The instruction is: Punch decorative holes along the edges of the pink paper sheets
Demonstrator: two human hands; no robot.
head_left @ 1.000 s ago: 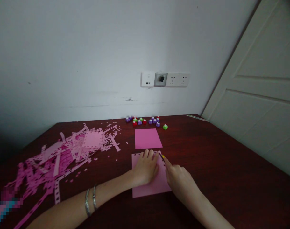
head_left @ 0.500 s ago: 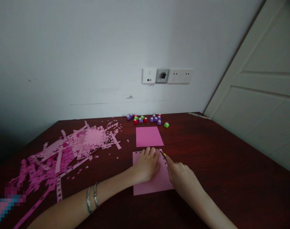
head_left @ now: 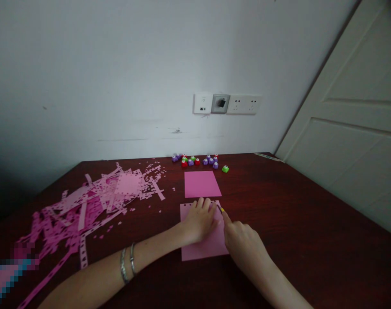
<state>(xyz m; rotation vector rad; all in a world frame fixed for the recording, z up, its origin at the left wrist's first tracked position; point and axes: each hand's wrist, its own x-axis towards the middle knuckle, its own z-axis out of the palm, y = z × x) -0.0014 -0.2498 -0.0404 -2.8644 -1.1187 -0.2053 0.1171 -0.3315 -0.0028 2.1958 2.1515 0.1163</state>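
Observation:
A light pink sheet of paper lies on the dark red-brown table, with heart-shaped holes along its far edge. My left hand presses flat on it, fingers pointing away and slightly apart. At the sheet's right edge, my right hand is closed with the index finger stretched forward along a slim tool with a yellow part and a dark narrow tip. It looks like a craft knife, mostly covered by the hand. The tip meets the paper near its far right corner. Just beyond lies a darker pink square sheet.
A large heap of pink paper strips and scraps spreads over the left side, with small cut-out bits around it. Several small purple, red and green eye-topped pieces stand near the wall. A white panelled door borders the right.
My right hand has shifted slightly left along the sheet's right edge. Holes seen there before hardly show now. My left hand stays on the paper; the whole view has moved a little.

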